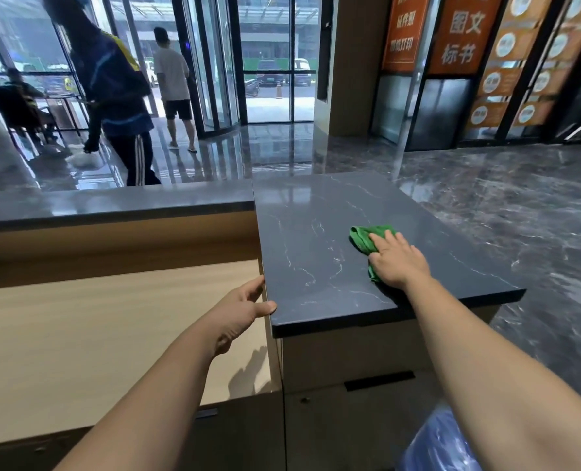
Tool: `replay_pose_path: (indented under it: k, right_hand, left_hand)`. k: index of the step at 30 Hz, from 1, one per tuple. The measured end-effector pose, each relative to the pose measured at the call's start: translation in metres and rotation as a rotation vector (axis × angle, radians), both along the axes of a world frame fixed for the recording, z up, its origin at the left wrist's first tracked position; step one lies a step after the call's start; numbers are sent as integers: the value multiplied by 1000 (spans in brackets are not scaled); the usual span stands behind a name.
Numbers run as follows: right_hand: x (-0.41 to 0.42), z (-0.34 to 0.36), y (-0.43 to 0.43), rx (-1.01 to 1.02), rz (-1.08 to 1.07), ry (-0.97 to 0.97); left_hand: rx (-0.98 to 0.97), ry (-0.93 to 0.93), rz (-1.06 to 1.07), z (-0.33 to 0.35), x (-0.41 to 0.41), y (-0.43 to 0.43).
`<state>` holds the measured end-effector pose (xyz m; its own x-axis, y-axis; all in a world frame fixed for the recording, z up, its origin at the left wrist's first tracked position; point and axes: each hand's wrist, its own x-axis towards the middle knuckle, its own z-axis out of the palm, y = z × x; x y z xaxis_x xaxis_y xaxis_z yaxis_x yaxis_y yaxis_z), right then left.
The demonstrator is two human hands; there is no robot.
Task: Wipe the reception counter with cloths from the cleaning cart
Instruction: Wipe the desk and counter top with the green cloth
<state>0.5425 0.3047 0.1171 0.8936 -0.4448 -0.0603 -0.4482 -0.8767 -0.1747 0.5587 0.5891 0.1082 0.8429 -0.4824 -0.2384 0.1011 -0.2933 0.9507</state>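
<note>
Glossy dark stone runs across the lobby floor and up onto the worktop [316, 239] in front of me, veined white and slick-looking. My right hand [396, 260] lies flat with fingers spread on the green cloth [363, 237], pressing it to the stone near the right side. My left hand [244, 305] loosely hooks the worktop's left edge, thumb on top, holding nothing. That cloth looks soft, light and bunchy; I judge it will slide easily, so a broad palm on its middle suits better than pinching a corner.
</note>
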Motion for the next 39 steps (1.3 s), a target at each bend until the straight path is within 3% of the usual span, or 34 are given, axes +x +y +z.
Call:
replay_pose_path:
  k: [8,15,20,26,39]
  right_hand:
    - [-18,-4,54,-6,-121,-28]
    - [-25,-8,155,-21,-23,-95]
    - [-28,-10,202,-31,164,-127]
    - [-37,-11,166,-21,334,-133]
    - [-67,0,35,-9,-40,-18]
  left_hand:
    - [-9,-57,244,-8,-6,6]
    - [-315,264,321,-7,-13,15]
    - [-380,332,364,-9,-15,10]
    - [-332,296,408,-4,-21,0]
    - [-262,231,334,-5,-26,1]
